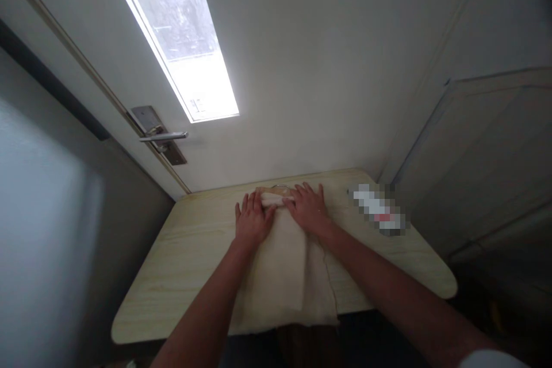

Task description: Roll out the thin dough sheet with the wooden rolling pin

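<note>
A beige cloth (280, 259) lies lengthwise on the table, its near end hanging at the front edge. Its far end is folded over into a narrow band (272, 200). My left hand (253, 219) rests on the left end of that band, fingers spread forward and thumb against the near side. On the right end lies my right hand (309, 207), its fingers also stretched apart and its thumb pointing inward along the fold. A thin curved wire-like piece (281, 186) shows just beyond the band; what it belongs to is unclear.
The pale wood-patterned table (181, 276) stands against a white door (302, 98) with a metal handle (164, 136) and a bright glass pane (194, 57). A pixelated white object with some red (379, 210) lies at the table's right. A wall closes off the right side.
</note>
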`<action>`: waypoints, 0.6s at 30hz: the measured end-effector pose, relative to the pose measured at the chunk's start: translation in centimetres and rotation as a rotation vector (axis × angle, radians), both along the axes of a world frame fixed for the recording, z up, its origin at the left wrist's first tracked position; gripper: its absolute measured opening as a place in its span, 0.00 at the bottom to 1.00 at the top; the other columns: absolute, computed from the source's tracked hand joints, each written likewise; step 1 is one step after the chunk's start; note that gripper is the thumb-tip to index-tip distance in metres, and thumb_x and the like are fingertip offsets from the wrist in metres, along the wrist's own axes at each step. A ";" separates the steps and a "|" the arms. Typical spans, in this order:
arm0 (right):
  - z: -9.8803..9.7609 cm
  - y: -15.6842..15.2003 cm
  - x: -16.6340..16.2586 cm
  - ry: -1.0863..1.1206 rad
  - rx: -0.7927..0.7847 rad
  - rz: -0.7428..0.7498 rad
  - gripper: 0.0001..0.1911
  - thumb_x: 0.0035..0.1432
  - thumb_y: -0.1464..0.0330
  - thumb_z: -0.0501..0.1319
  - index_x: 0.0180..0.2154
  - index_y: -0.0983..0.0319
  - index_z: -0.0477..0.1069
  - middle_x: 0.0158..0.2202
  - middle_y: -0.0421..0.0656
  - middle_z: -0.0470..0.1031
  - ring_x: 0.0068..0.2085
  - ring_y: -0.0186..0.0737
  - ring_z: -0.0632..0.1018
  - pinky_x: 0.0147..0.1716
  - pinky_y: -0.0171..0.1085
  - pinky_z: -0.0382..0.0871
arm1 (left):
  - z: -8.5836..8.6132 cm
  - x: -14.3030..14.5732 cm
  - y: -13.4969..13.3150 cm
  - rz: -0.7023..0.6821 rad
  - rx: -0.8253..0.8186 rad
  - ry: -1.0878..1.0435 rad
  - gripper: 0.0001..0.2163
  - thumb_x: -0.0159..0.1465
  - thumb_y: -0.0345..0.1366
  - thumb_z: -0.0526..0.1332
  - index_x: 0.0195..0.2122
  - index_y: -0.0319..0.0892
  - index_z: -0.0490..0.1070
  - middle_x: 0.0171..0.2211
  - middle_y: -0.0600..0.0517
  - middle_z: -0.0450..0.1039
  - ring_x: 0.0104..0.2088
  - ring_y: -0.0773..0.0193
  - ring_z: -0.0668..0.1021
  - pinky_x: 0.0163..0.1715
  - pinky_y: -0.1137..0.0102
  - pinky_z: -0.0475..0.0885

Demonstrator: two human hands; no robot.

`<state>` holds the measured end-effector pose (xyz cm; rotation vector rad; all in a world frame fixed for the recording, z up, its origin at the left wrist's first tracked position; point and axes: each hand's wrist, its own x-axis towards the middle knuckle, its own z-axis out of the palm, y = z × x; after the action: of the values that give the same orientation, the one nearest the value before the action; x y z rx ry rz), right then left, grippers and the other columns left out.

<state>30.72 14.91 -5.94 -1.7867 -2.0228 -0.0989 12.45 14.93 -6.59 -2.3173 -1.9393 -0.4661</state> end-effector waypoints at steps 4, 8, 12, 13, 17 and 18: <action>0.3 1.0 -1.1 -0.033 -0.056 -0.022 0.29 0.70 0.51 0.43 0.58 0.61 0.68 0.61 0.52 0.68 0.64 0.54 0.61 0.63 0.62 0.35 | 0.0 -0.1 0.7 -0.018 0.004 0.047 0.31 0.69 0.56 0.41 0.63 0.40 0.61 0.66 0.40 0.60 0.68 0.48 0.57 0.65 0.46 0.52; 0.2 2.0 -1.6 -0.040 -0.072 -0.044 0.31 0.69 0.50 0.43 0.59 0.62 0.67 0.62 0.53 0.67 0.63 0.56 0.62 0.62 0.63 0.38 | 0.1 -0.2 1.4 -0.029 -0.029 0.062 0.34 0.67 0.59 0.41 0.65 0.40 0.57 0.66 0.40 0.59 0.68 0.46 0.56 0.65 0.46 0.51; 0.3 2.8 -1.6 -0.057 -0.075 -0.050 0.33 0.68 0.48 0.41 0.59 0.61 0.67 0.61 0.52 0.68 0.62 0.56 0.63 0.62 0.62 0.42 | 0.4 -0.5 2.2 -0.052 -0.102 0.036 0.33 0.68 0.57 0.39 0.68 0.42 0.51 0.68 0.43 0.55 0.69 0.48 0.55 0.65 0.45 0.50; 0.3 2.9 -1.6 -0.063 -0.078 -0.054 0.33 0.68 0.47 0.41 0.59 0.60 0.67 0.61 0.52 0.68 0.61 0.55 0.63 0.62 0.62 0.43 | 0.5 -0.5 2.4 -0.057 -0.122 0.028 0.32 0.69 0.56 0.38 0.68 0.42 0.51 0.69 0.43 0.54 0.69 0.48 0.55 0.65 0.45 0.50; 0.6 3.6 -1.6 -0.079 -0.110 -0.068 0.34 0.68 0.47 0.40 0.58 0.59 0.68 0.60 0.52 0.68 0.60 0.55 0.64 0.61 0.61 0.46 | 1.0 -0.6 3.3 -0.078 -0.166 0.006 0.31 0.70 0.53 0.35 0.68 0.42 0.51 0.69 0.44 0.54 0.69 0.50 0.55 0.65 0.43 0.51; 0.7 3.8 -1.6 -0.081 -0.113 -0.068 0.34 0.68 0.46 0.40 0.58 0.59 0.68 0.60 0.53 0.69 0.60 0.56 0.65 0.60 0.61 0.47 | 1.1 -0.5 3.4 -0.078 -0.171 0.005 0.30 0.70 0.52 0.35 0.68 0.42 0.52 0.69 0.44 0.54 0.69 0.50 0.55 0.65 0.43 0.51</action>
<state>29.11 18.69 -5.27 -1.9509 -2.0608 -0.0804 11.91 18.37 -5.50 -2.5020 -1.9636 -0.3114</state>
